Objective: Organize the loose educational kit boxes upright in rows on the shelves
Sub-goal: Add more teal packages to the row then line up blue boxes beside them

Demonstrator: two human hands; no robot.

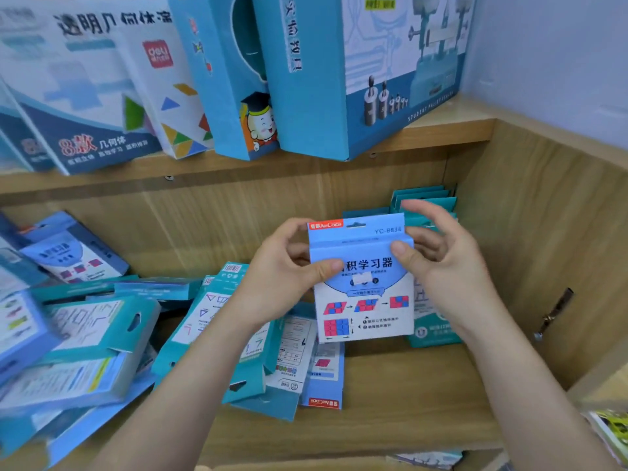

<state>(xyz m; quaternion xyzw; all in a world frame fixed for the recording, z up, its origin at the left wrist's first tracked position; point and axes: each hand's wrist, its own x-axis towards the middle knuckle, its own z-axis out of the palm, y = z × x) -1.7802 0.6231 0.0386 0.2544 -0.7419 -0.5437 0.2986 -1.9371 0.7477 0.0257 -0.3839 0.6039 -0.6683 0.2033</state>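
So the light-blue YC-8834 box [363,283] is being held upright over the lower shelf [407,385], long side vertical, hang tab pointing up, front facing me. The left hand [282,270] and right hand [445,263] are each pinching 1 side. On the shelf, loose teal boxes [102,334] are lying jumbled at left, and upright teal boxes [424,198] are standing behind it.

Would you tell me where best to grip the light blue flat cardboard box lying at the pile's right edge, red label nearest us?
Probably its near end, by the red label, from the front right. The light blue flat cardboard box lies on the wooden shelf with that end and its right edge bare; a white-faced teal box crowds its left.
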